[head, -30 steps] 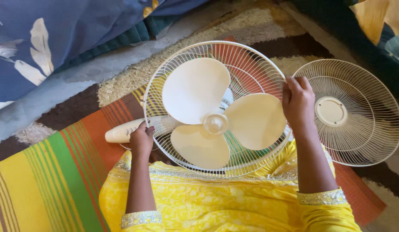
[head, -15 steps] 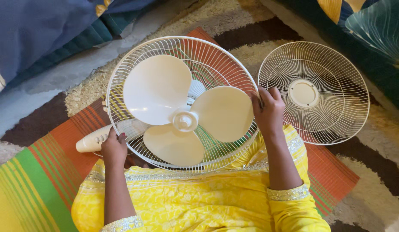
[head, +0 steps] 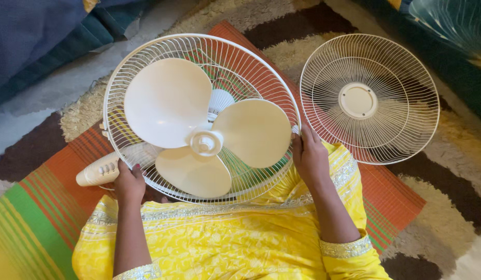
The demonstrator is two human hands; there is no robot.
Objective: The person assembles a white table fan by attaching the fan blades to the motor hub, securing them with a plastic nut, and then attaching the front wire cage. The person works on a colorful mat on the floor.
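A cream fan lies face up over my lap, its three blades (head: 199, 129) sitting inside the white rear wire guard (head: 147, 49). My left hand (head: 128, 182) grips the guard's lower left rim, just beside the fan's cream neck with buttons (head: 98, 171). My right hand (head: 309, 154) holds the guard's right rim. The detached white front grille (head: 401, 129) lies flat on the rug to the right, apart from both hands.
A striped orange, green and yellow mat (head: 38, 218) lies under the fan on a shaggy brown and cream rug (head: 458, 207). Blue bedding (head: 33, 36) sits at the upper left, dark green fabric (head: 458, 57) at the upper right. My yellow dress (head: 225, 243) fills the bottom.
The view has shifted so the fan and grille sit further left. My right hand slid down the guard's right rim toward my lap. My left hand kept its grip.
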